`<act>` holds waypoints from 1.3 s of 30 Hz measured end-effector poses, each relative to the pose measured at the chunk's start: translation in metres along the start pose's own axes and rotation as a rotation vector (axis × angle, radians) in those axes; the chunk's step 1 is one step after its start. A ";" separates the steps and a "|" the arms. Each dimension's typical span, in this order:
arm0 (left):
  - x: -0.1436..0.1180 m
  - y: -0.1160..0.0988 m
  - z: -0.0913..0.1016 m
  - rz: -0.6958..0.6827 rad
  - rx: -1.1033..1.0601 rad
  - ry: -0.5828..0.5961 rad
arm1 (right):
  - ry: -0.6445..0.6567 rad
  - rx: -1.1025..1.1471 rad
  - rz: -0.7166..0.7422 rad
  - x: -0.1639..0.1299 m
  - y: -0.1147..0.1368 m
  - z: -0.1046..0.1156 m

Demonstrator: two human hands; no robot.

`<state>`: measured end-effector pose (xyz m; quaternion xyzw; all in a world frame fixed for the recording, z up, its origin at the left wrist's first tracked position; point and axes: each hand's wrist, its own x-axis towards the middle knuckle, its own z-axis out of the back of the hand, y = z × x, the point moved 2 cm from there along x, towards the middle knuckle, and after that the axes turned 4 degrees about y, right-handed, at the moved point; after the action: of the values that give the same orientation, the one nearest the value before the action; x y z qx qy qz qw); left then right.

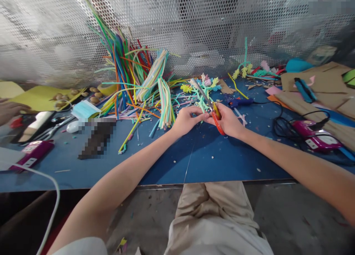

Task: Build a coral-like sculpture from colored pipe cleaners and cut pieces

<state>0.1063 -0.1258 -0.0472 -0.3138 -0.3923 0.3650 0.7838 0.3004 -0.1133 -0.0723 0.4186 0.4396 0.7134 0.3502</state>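
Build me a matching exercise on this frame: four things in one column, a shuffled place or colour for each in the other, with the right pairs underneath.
Things
1. Scissors
2. Face mask
3. Tabletop
4. Perforated panel

Places or colours
A. Dark blue, with small scraps on it
B. In the right hand
C. Behind the work surface
D. Pale blue, left of the fuzzy sticks

Pairs: 1-B, 2-D, 3-A, 4-C

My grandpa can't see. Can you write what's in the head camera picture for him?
A person's right hand holds red-handled scissors, blades pointing away, close beside their left hand over a blue table. Beyond the hands are pastel leafy shapes, bundles of colourful pipe cleaners and a metal wall full of holes.
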 end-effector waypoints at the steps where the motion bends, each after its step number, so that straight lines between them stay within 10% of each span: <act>1: 0.000 0.000 0.000 0.017 0.000 0.004 | 0.001 -0.007 0.001 -0.001 0.000 0.000; 21: -0.008 -0.006 -0.014 0.132 0.069 0.112 | -0.056 0.111 0.058 -0.004 0.019 0.001; 39: -0.004 0.012 -0.017 0.405 -0.749 -0.007 | -0.305 0.285 0.026 0.004 0.022 0.017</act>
<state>0.1151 -0.1262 -0.0661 -0.6465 -0.4307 0.3450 0.5267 0.3115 -0.1121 -0.0460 0.5728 0.4725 0.5766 0.3408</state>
